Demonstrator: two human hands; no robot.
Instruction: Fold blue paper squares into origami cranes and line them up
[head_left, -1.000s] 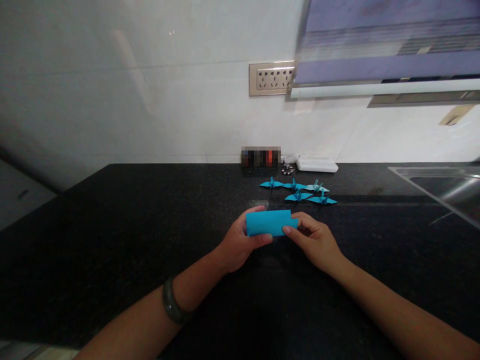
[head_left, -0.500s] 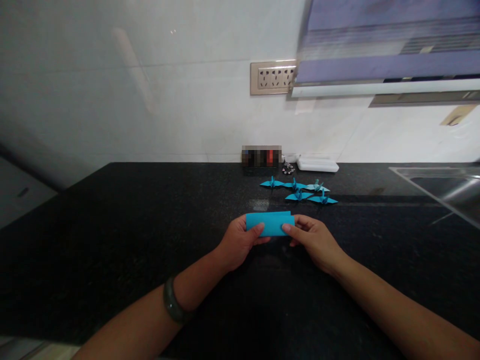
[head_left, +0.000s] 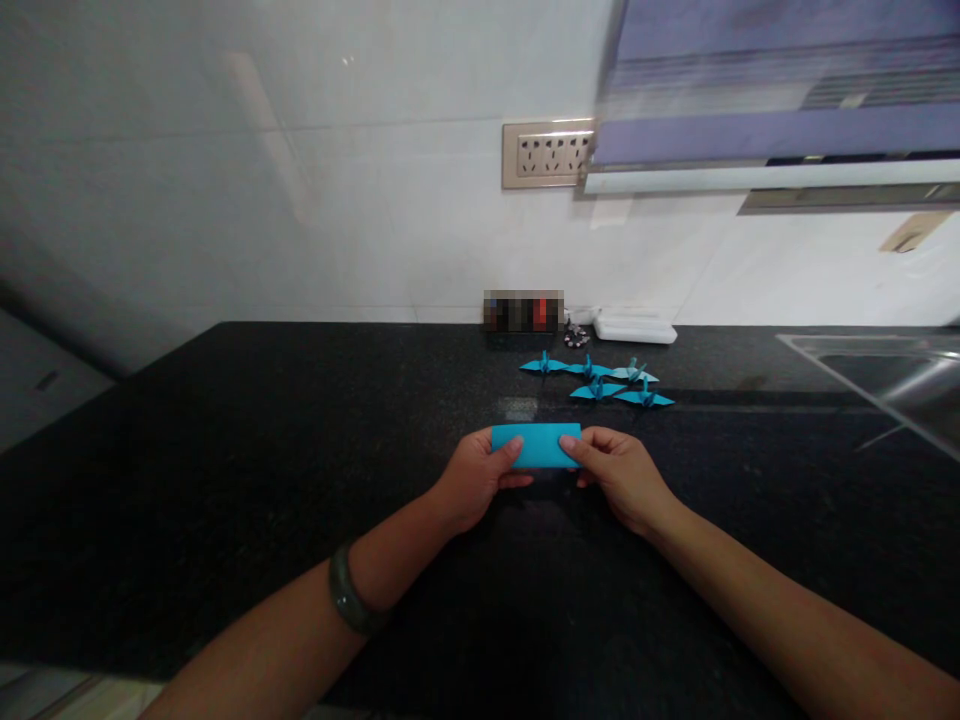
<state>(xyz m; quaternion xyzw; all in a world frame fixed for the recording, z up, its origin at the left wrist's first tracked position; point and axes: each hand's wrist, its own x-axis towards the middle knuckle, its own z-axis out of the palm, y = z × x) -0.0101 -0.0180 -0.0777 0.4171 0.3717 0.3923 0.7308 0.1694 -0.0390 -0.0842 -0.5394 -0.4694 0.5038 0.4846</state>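
A folded strip of blue paper is held just above the black countertop. My left hand pinches its left end between thumb and fingers. My right hand pinches the right end the same way. A dark bangle sits on my left wrist. Beyond the hands lie several folded blue paper cranes, clustered together on the counter.
A white flat box and a small dark object rest at the back by the tiled wall. A steel sink is at the right. A socket panel is on the wall beside a range hood.
The blue paper has been pressed flatter and lowered toward the counter. Both hands have shifted slightly with it, keeping their pinch on the ends.
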